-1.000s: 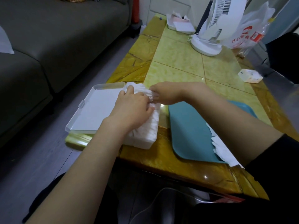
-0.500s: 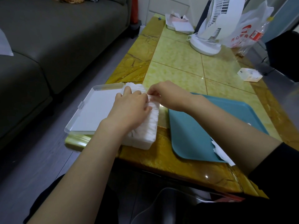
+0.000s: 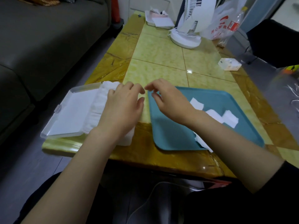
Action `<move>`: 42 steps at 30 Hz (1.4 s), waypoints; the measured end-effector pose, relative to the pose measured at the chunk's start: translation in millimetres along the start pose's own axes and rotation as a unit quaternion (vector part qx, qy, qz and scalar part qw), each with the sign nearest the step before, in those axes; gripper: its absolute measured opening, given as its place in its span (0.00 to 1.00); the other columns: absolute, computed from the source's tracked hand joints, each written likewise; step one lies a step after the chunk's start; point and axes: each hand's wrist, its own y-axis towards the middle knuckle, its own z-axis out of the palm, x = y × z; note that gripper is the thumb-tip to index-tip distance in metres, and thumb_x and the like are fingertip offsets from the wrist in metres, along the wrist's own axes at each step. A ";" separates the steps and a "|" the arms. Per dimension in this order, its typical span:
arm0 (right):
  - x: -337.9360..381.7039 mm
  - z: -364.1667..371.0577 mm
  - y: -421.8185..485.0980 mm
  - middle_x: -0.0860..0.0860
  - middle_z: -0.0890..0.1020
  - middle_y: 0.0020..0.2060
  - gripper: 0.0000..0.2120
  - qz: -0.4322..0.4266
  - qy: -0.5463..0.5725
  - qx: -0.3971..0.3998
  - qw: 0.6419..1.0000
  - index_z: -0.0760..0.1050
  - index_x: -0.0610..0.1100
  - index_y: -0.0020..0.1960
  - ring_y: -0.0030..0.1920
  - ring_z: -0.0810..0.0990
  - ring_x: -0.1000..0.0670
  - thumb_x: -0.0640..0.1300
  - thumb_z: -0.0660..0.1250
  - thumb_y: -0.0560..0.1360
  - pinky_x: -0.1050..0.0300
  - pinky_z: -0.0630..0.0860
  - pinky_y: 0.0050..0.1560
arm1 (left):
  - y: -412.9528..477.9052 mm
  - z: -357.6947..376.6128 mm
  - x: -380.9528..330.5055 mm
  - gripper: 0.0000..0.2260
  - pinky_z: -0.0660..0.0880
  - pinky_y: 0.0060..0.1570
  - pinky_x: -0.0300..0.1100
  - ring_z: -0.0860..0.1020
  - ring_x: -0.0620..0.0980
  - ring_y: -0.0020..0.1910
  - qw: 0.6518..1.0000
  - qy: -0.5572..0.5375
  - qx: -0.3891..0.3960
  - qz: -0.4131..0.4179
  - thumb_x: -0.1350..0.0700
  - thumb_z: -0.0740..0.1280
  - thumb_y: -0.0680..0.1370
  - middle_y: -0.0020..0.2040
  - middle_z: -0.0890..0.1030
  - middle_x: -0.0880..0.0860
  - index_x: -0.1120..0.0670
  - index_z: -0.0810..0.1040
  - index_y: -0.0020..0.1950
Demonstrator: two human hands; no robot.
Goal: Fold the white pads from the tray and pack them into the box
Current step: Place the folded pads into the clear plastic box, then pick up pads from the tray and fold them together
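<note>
left grip (image 3: 123, 109) loose over box (image 3: 128, 139), white pads (image 3: 98, 107) lined near to far; right grip (image 3: 169, 104) loose, empty, over tray (image 3: 169, 136).

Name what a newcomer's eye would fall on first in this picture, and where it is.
The left hand and right hand nearly meet at centre, the left over a box crammed with folded pads. Right of it, a teal tray holds a few loose white pads.
</note>
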 end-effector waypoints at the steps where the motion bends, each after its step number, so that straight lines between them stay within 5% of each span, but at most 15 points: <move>1: -8.4 -4.6 -10.0 0.47 0.76 0.54 0.11 0.025 -0.014 -0.017 0.999 0.74 0.41 0.58 0.56 0.73 0.50 0.36 0.59 0.77 0.60 0.69 0.56 | -1.8 3.3 -8.2 0.09 0.65 0.55 0.51 0.73 0.55 0.58 0.999 -0.038 0.001 0.037 0.55 0.60 0.80 0.57 0.77 0.53 0.54 0.76 0.59; 4: -42.4 -14.1 -38.5 0.45 0.74 0.59 0.13 0.156 -0.099 0.024 0.983 0.71 0.42 0.62 0.60 0.72 0.46 0.41 0.60 0.78 0.51 0.69 0.59 | -7.7 18.6 -27.8 0.11 0.68 0.51 0.51 0.76 0.58 0.52 0.990 -0.061 0.040 0.117 0.54 0.60 0.77 0.51 0.79 0.54 0.55 0.78 0.54; 7: -76.0 -22.2 -69.7 0.40 0.69 0.65 0.25 0.287 -0.207 0.135 0.926 0.63 0.39 0.69 0.65 0.67 0.39 0.51 0.63 0.77 0.47 0.65 0.65 | -13.3 40.9 -42.2 0.11 0.65 0.57 0.48 0.72 0.54 0.59 0.982 0.005 0.133 0.138 0.52 0.59 0.81 0.57 0.76 0.52 0.52 0.74 0.60; 10: -92.9 -25.9 -93.1 0.39 0.68 0.64 0.35 0.364 -0.178 0.180 0.896 0.61 0.38 0.69 0.64 0.68 0.37 0.60 0.66 0.72 0.46 0.66 0.61 | -17.0 61.9 -50.3 0.13 0.65 0.60 0.46 0.70 0.52 0.62 0.970 0.071 0.177 0.153 0.50 0.56 0.81 0.61 0.72 0.50 0.49 0.70 0.65; 18: -91.1 -23.4 -104.0 0.45 0.71 0.66 0.34 0.278 -0.005 0.116 0.954 0.60 0.42 0.71 0.66 0.70 0.47 0.52 0.71 0.71 0.53 0.67 0.63 | -14.4 83.8 -60.5 0.14 0.67 0.56 0.48 0.68 0.55 0.62 0.953 0.148 0.232 0.125 0.49 0.56 0.81 0.63 0.70 0.53 0.52 0.68 0.64; 22: -94.5 -18.0 -98.3 0.48 0.78 0.57 0.19 0.234 0.039 0.006 0.971 0.69 0.44 0.65 0.60 0.75 0.49 0.46 0.67 0.75 0.51 0.71 0.61 | -11.6 84.6 -63.6 0.14 0.68 0.54 0.48 0.69 0.54 0.61 0.955 0.153 0.224 0.123 0.48 0.55 0.82 0.62 0.71 0.52 0.52 0.68 0.65; 25: -106.1 -25.0 -92.4 0.45 0.75 0.61 0.17 0.275 -0.048 -0.044 0.959 0.69 0.42 0.66 0.64 0.71 0.44 0.43 0.62 0.78 0.52 0.66 0.62 | -9.7 85.8 -64.3 0.14 0.68 0.53 0.47 0.69 0.54 0.60 0.953 0.156 0.231 0.119 0.48 0.55 0.82 0.62 0.70 0.52 0.52 0.68 0.65; 29: -123.8 -28.9 -91.2 0.39 0.71 0.63 0.23 0.361 -0.112 0.071 0.923 0.64 0.37 0.67 0.63 0.69 0.38 0.46 0.64 0.77 0.50 0.65 0.59 | -7.1 87.2 -65.6 0.15 0.68 0.54 0.49 0.68 0.54 0.61 0.951 0.165 0.238 0.106 0.48 0.54 0.82 0.63 0.70 0.52 0.52 0.67 0.66; 36: -118.2 -34.4 -82.2 0.42 0.70 0.65 0.32 0.405 0.033 0.049 0.913 0.60 0.40 0.70 0.64 0.69 0.43 0.43 0.72 0.71 0.58 0.64 0.52 | -2.0 88.8 -71.0 0.15 0.69 0.55 0.50 0.67 0.55 0.62 0.952 0.161 0.248 0.082 0.47 0.54 0.82 0.64 0.69 0.52 0.51 0.67 0.66; 42: -117.8 -33.6 -78.7 0.43 0.73 0.61 0.22 0.410 0.075 0.005 0.909 0.64 0.40 0.66 0.60 0.71 0.45 0.44 0.66 0.75 0.60 0.62 0.47 | 0.2 87.1 -68.9 0.15 0.69 0.56 0.50 0.68 0.54 0.62 0.957 0.135 0.246 0.072 0.47 0.54 0.82 0.63 0.70 0.52 0.51 0.68 0.66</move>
